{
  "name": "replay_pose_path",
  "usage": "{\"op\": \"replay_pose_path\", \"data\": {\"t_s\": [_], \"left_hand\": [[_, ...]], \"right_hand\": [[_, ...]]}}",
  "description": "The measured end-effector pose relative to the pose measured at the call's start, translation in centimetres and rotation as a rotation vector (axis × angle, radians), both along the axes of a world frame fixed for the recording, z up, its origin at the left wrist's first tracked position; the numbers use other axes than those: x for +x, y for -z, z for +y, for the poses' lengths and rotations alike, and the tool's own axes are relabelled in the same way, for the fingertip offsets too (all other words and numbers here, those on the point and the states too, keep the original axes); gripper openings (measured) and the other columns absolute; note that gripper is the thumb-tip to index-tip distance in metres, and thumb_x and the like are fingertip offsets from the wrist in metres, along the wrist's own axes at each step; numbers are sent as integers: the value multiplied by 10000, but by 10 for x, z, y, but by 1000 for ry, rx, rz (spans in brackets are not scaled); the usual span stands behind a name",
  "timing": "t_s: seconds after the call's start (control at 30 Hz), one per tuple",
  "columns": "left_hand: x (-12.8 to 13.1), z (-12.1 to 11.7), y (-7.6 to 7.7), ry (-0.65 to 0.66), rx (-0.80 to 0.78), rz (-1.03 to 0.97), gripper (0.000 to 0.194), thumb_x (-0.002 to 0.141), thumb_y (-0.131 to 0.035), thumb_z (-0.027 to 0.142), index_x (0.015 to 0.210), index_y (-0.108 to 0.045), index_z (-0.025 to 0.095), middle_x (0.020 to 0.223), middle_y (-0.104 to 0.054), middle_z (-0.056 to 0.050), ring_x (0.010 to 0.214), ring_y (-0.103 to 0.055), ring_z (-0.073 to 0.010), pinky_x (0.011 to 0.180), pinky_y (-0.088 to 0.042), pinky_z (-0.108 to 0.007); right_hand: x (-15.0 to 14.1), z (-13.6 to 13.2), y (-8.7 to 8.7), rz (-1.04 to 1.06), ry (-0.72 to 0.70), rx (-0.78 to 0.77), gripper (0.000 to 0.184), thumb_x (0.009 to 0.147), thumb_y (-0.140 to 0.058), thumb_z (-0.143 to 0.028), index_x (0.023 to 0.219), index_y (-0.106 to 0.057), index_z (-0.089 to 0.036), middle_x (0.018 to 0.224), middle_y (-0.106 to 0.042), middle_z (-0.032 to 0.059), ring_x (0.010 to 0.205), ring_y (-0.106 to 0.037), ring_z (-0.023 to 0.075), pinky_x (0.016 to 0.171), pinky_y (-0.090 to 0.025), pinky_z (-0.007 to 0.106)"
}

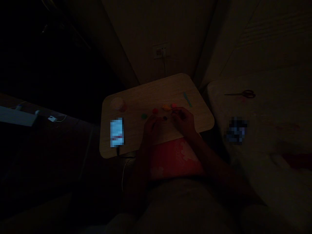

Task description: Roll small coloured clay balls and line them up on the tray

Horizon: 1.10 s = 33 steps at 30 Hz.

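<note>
In the dim light, my left hand [151,127] rests at the near side of a small wooden table [136,94], its fingers curled inward. Opposite it, my right hand [183,119] is bent with thumb and fingers drawn together. What either hand holds is too dark to make out. Between them lies a small dark lump [165,118]. Just beyond the hands sit small soft-looking lumps: a green one [144,116], a red one [155,111], a yellow-orange one [166,107] and a pinkish-red one [174,105]. Past my right hand lies a thin teal stick-like tool [187,99].
A lit phone [117,132] with a cable lies at the table's left, below a round pale container [118,103]. Scissors [245,94] and a blurred dark object [237,130] lie on the pale surface to the right. A wall socket [161,51] is behind.
</note>
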<state>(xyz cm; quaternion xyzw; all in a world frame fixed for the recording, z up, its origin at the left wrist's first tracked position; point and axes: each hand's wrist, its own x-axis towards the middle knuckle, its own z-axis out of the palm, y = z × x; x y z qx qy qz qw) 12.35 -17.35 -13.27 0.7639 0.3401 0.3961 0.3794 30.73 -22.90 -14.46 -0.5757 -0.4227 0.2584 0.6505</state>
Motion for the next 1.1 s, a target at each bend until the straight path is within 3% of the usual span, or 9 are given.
{"op": "replay_pose_path", "data": {"t_s": [0.23, 0.47, 0.63, 0.73, 0.8, 0.87, 0.97, 1.1], "left_hand": [[-1, 0, -3, 35, -1, 15, 282, 1018, -549, 378, 1027, -787, 227, 1041, -749, -80, 1023, -684, -233, 988, -528, -404], [-1, 0, -3, 35, 17, 12, 242, 1000, -554, 297, 1018, -785, 228, 1052, -758, -75, 1049, -681, -236, 1022, -519, -421], [0, -4, -6, -9, -26, 27, 185, 953, -633, 309, 958, -783, 202, 963, -744, -66, 924, -682, -210, 881, -545, -349], [0, -7, -8, -43, -101, 55, 193, 917, -689, 352, 866, -770, 183, 840, -736, -45, 771, -662, -182, 741, -536, -303], [-1, -8, -9, -51, -113, 47, 224, 953, -647, 358, 883, -773, 186, 855, -748, -47, 779, -668, -183, 749, -540, -304], [-2, -8, -9, -66, -91, 22, 239, 983, -613, 371, 1021, -780, 205, 877, -744, -43, 784, -663, -178, 758, -539, -302], [-1, -9, -7, -69, -50, 25, 342, 932, -706, 427, 1210, -749, 234, 760, -675, -2, 648, -575, -142, 659, -496, -271], [0, -8, -7, 6, 46, 34, 346, 875, -769, 495, 1087, -816, 226, 748, -688, -14, 642, -555, -136, 650, -477, -276]], "right_hand": [[-2, -1, -7, 37, -20, 5, 204, 811, -753, -323, 995, -769, -235, 968, -791, 59, 827, -729, 206, 741, -586, 332], [-2, -1, -3, 19, -10, -51, 158, 816, -738, -354, 898, -776, -224, 769, -755, 31, 650, -662, 183, 601, -517, 298], [-2, -4, -9, -52, -22, -65, 154, 808, -746, -360, 813, -767, -208, 686, -710, 11, 597, -607, 160, 574, -468, 280], [-3, -6, -14, -73, -82, -64, 201, 850, -705, -385, 799, -785, -207, 661, -715, 12, 589, -623, 165, 571, -477, 281], [-3, -6, -16, -95, -139, -55, 221, 866, -689, -395, 807, -808, -218, 686, -746, 20, 616, -664, 181, 589, -505, 290], [-2, -7, -17, -115, -195, -34, 211, 867, -695, -390, 827, -831, -233, 776, -797, 36, 695, -724, 209, 648, -551, 312], [-2, -7, -16, -142, -279, -10, 184, 867, -717, -376, 837, -851, -255, 888, -831, 40, 813, -778, 251, 755, -595, 351], [-1, -7, -13, -234, -394, -10, 182, 887, -723, -382, 860, -863, -270, 882, -834, 23, 816, -789, 257, 787, -598, 354]]}}
